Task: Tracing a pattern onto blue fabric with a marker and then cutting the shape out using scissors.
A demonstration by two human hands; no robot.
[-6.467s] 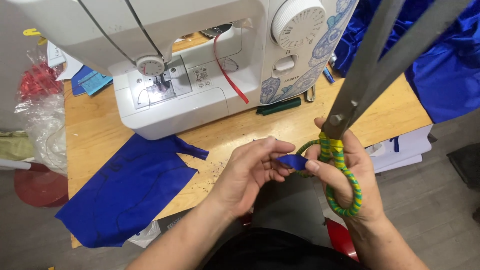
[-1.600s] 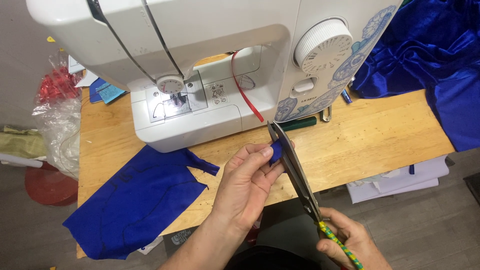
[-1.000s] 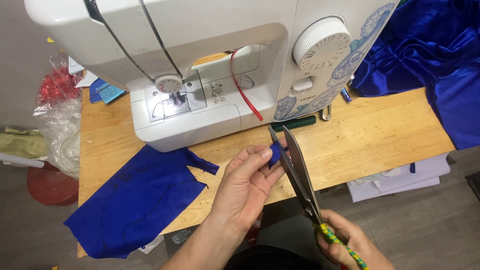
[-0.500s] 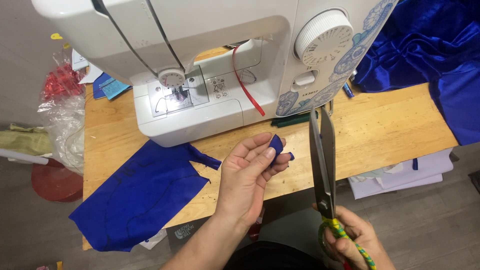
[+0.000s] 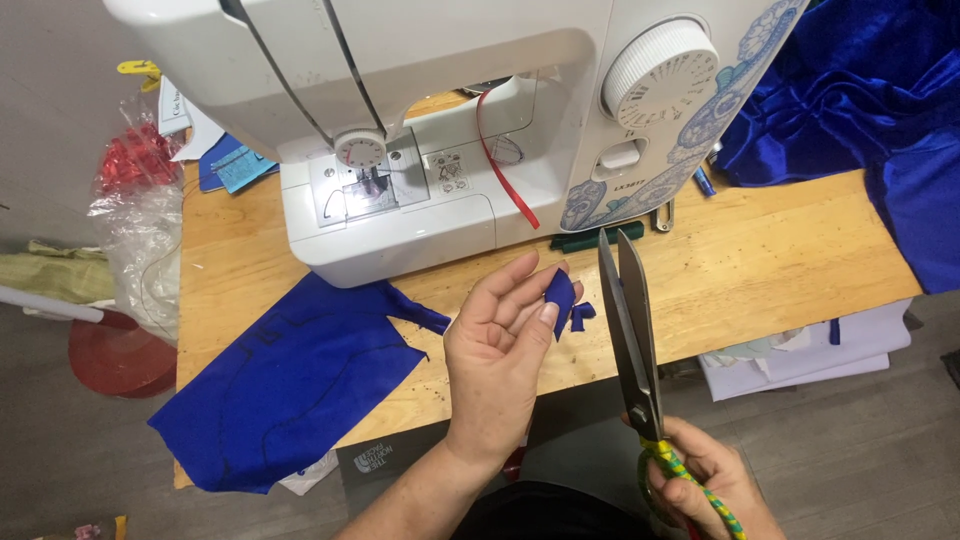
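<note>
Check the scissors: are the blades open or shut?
Nearly shut. The scissors in the right hand show two blades side by side, only a thin gap between the tips. They point up, beside the blue scrap, not touching it.

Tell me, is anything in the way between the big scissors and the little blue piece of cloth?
Nothing visible is. The scissors, held in the right hand, point up just right of the blue scrap pinched in the left hand, with only open air between them.
</note>
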